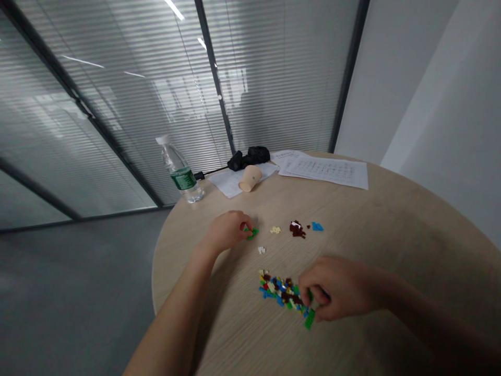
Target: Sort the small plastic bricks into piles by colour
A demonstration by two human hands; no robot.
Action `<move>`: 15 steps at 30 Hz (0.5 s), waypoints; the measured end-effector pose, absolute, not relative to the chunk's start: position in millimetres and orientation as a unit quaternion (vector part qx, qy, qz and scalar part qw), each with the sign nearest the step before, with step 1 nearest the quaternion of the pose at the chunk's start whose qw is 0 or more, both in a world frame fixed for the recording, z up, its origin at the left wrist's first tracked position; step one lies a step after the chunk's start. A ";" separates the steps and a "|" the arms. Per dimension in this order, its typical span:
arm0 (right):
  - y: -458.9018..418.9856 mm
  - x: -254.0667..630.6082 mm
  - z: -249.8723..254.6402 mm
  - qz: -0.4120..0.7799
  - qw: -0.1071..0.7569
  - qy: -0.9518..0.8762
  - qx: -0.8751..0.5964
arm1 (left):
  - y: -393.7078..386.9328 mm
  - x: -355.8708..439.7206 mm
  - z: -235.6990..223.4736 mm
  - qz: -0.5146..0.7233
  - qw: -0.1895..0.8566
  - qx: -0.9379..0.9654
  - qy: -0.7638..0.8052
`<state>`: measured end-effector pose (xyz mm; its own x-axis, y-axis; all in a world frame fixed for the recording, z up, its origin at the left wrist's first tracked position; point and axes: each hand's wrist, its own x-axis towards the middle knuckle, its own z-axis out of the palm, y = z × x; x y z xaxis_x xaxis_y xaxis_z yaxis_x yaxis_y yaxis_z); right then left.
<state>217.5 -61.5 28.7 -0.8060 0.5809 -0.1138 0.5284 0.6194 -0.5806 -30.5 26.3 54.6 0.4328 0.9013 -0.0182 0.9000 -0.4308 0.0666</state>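
My left hand (231, 228) reaches over a small heap of green building bricks (254, 232), its fingertips pinched on a green brick there. Near the table's front, my right hand (338, 288) has its fingers curled at the right end of a mixed pile of small building bricks (282, 292) in blue, brown, green, yellow, red and cream. A larger green brick (309, 319) lies by the right thumb; what the fingers hold is hidden. Sorted heaps lie beyond: cream bricks (275, 230), dark brown bricks (297, 228), blue bricks (317, 226) and white bricks (262, 250).
On the round wooden table (391, 230), a water bottle (180, 172) stands at the far left edge. A paper cup (250, 178) lies on its side on paper. Behind it is a black bundle (250, 156). Printed sheets (324, 169) lie at the back.
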 end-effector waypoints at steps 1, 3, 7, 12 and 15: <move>-61.7 217.8 28.6 0.304 0.044 -0.900 -0.309 | 26.1 -30.4 54.5 0.013 0.033 0.847 0.530; -62.3 218.0 28.7 0.299 0.045 -0.903 -0.306 | 25.7 -30.2 54.3 0.020 0.033 0.851 0.524; -63.3 216.9 28.2 0.311 0.044 -0.901 -0.300 | 24.6 -29.2 54.5 0.035 0.030 0.854 0.518; -60.4 221.6 27.0 0.323 0.073 -0.895 -0.300 | 19.2 -20.2 55.7 0.115 0.072 0.872 0.471; -53.8 228.2 28.4 0.323 0.114 -0.883 -0.322 | 9.0 -7.1 57.2 0.184 0.159 0.888 0.390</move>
<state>228.2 -53.8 28.4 -0.7664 0.6423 -0.0059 0.4946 0.5843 -0.6434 -7.1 9.0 57.2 0.6278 0.7515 0.2030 0.6348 -0.6452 0.4252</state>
